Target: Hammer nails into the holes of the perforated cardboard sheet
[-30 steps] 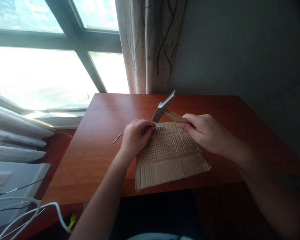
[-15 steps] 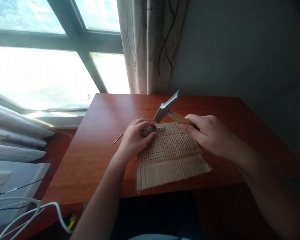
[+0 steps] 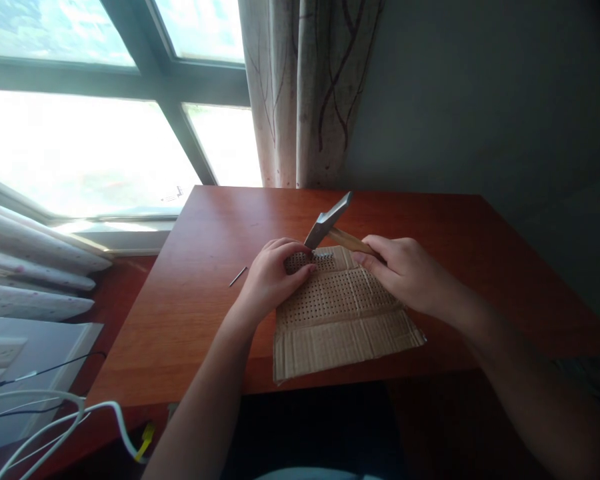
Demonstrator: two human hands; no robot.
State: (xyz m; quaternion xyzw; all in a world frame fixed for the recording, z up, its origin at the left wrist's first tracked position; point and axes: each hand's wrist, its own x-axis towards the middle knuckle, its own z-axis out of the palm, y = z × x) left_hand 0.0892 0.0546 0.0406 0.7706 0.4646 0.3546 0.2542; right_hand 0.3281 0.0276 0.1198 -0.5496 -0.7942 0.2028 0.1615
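Note:
A piece of brown cardboard (image 3: 325,347), pierced with rows of small holes, lies on the table. My left hand (image 3: 273,273) rests over its upper left part, thumb and fingers closed on a nail that they mostly hide. Just right of those fingertips, a short row of small silver nails (image 3: 325,256) stands in the cardboard. My right hand (image 3: 405,270) grips the wooden handle of a hammer (image 3: 329,220). The hammer's metal head is tilted, its lower face right at the left fingertips. Left of my left hand lies a loose metal pin (image 3: 238,277), like a large nail.
The reddish-brown wooden table (image 3: 180,313) reaches back to a patterned curtain (image 3: 285,100) and a dark wall. A bright window (image 3: 80,147) is on the left. White cables (image 3: 115,417) and a wall socket (image 3: 3,352) are at the lower left.
The hammer head has come down and slightly left to the left fingertips, with my right hand moving along. My left hand stays on the cardboard, and the view has shifted slightly.

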